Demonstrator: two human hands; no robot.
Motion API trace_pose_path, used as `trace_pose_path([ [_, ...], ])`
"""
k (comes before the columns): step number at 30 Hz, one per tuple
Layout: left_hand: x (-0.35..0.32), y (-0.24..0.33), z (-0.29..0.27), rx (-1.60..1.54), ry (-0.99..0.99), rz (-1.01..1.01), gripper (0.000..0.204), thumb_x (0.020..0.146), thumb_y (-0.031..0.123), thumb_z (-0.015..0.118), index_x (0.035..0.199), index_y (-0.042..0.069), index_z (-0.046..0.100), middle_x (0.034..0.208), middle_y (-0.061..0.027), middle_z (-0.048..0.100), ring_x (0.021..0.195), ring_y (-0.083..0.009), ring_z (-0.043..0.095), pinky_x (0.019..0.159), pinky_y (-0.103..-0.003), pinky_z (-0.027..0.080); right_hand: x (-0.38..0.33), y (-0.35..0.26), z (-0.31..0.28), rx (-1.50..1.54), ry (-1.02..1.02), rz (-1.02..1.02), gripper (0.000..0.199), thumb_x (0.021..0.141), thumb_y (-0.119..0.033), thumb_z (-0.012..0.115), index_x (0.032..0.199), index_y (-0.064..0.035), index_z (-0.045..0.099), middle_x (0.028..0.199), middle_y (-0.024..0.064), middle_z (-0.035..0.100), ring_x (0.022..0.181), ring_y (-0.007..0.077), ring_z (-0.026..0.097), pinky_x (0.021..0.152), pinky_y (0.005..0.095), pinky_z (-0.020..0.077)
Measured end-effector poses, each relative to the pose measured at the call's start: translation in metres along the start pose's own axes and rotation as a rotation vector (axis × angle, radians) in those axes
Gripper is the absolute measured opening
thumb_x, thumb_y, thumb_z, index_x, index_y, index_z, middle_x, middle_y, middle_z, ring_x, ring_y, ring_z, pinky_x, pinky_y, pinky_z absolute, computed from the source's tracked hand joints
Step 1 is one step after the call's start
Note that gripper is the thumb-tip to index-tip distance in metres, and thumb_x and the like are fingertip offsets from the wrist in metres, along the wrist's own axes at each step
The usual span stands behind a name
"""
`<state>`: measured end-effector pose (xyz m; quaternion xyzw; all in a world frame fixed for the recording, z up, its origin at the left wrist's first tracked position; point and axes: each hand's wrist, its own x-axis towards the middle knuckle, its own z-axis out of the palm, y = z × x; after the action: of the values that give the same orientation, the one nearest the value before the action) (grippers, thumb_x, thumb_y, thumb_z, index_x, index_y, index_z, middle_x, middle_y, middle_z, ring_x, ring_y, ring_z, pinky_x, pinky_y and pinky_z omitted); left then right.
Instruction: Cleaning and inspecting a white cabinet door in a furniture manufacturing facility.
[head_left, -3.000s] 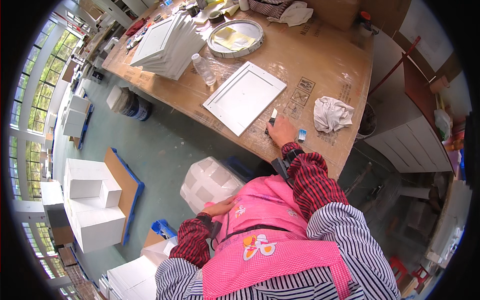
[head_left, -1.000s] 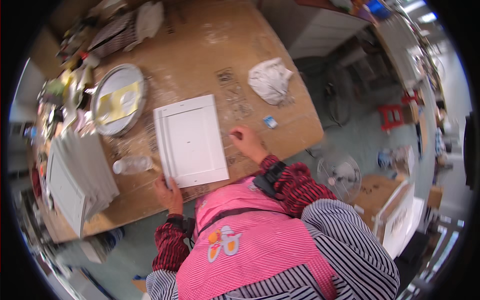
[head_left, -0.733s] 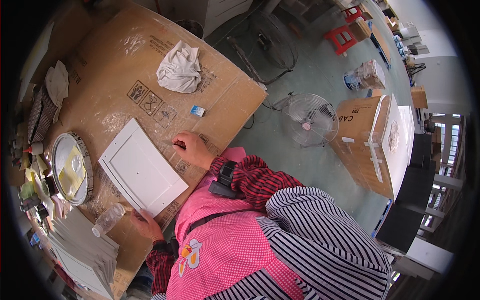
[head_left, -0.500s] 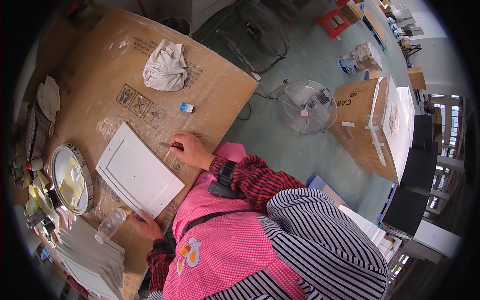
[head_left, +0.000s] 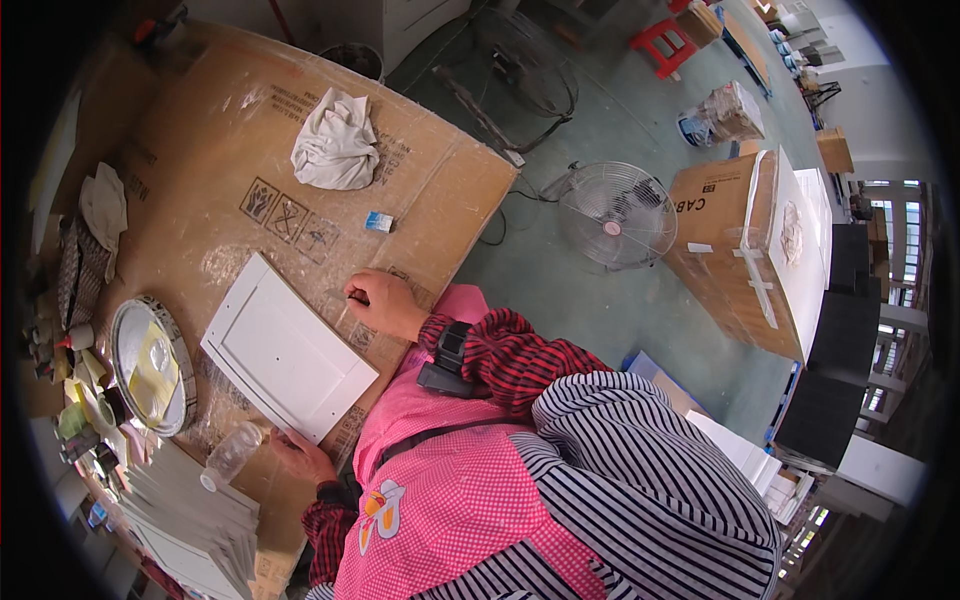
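White rectangular framed panel point(head_left: 285, 350) lies flat on brown cardboard point(head_left: 215, 130), seemingly mid-job!
Right hand point(head_left: 388, 304) closes round a slim dark tool point(head_left: 358, 299); left hand point(head_left: 303, 457) sits at the panel's near edge, hold unclear; no finished step shows.

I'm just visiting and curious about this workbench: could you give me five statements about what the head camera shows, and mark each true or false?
1. The left hand is at a corner of the white framed panel. True.
2. The right hand is spread flat on that panel. False: it is curled around a slim dark object, mostly hidden, and is apart from the panel.
3. A small blue-and-white box lies between the right hand and the crumpled off-white cloth. True.
4. That cloth is tucked under the panel. False: it lies apart from it on the cardboard-covered table.
5. The person's apron is plain green. False: it is pink check.
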<state>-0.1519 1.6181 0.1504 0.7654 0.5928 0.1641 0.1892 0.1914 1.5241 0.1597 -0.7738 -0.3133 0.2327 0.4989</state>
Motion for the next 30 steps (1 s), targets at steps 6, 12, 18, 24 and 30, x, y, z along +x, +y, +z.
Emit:
trace_pose_path([
  [6, 0.0, 0.002, -0.002, -0.03, -0.025, -0.054, 0.048, 0.107, 0.038, 0.047, 0.134, -0.001, 0.054, 0.128, -0.0218, 0.061, 0.113, -0.0362, 0.061, 0.095, -0.045, 0.048, 0.001, 0.005, -0.002, -0.072, -0.013, -0.007, 0.016, 0.082, -0.015, 0.071, 0.093, -0.0043, 0.069, 0.083, 0.0114, 0.068, 0.075, 0.0257, 0.069, 0.067, 0.038, 0.0545],
  [12, 0.005, 0.008, -0.002, -0.052, -0.013, -0.066, 0.049, 0.107, 0.039, 0.043, 0.133, -0.001, 0.054, 0.124, -0.0216, 0.062, 0.108, -0.0368, 0.062, 0.094, -0.045, 0.048, 0.002, 0.007, -0.003, -0.034, -0.035, -0.004, 0.016, 0.079, -0.016, 0.073, 0.09, -0.0053, 0.07, 0.085, 0.0125, 0.068, 0.08, 0.0311, 0.069, 0.071, 0.0427, 0.0544],
  [18, 0.005, 0.009, -0.005, -0.055, -0.018, -0.074, 0.048, 0.107, 0.04, 0.041, 0.13, 0.0, 0.055, 0.117, -0.0211, 0.063, 0.105, -0.0362, 0.062, 0.091, -0.044, 0.047, 0.003, 0.011, -0.004, -0.005, -0.047, -0.03, 0.017, 0.079, -0.016, 0.074, 0.091, -0.0039, 0.07, 0.085, 0.0133, 0.069, 0.079, 0.0312, 0.07, 0.072, 0.0425, 0.055],
  [24, 0.007, 0.007, -0.005, -0.05, -0.048, -0.121, 0.046, 0.107, 0.038, 0.042, 0.13, 0.001, 0.056, 0.118, -0.02, 0.063, 0.104, -0.036, 0.062, 0.09, -0.045, 0.047, 0.003, 0.008, -0.007, 0.018, -0.043, -0.012, 0.018, 0.079, -0.016, 0.073, 0.09, -0.0033, 0.07, 0.084, 0.0134, 0.07, 0.078, 0.0301, 0.07, 0.071, 0.042, 0.0552],
  [30, 0.006, 0.014, -0.005, -0.011, -0.047, -0.112, 0.045, 0.107, 0.038, 0.042, 0.131, 0.003, 0.055, 0.119, -0.0188, 0.064, 0.104, -0.0352, 0.063, 0.09, -0.045, 0.047, 0.004, 0.01, -0.007, 0.0, -0.055, -0.008, 0.018, 0.075, -0.017, 0.072, 0.088, -0.0042, 0.07, 0.079, 0.0127, 0.069, 0.075, 0.0298, 0.07, 0.069, 0.0422, 0.0547],
])
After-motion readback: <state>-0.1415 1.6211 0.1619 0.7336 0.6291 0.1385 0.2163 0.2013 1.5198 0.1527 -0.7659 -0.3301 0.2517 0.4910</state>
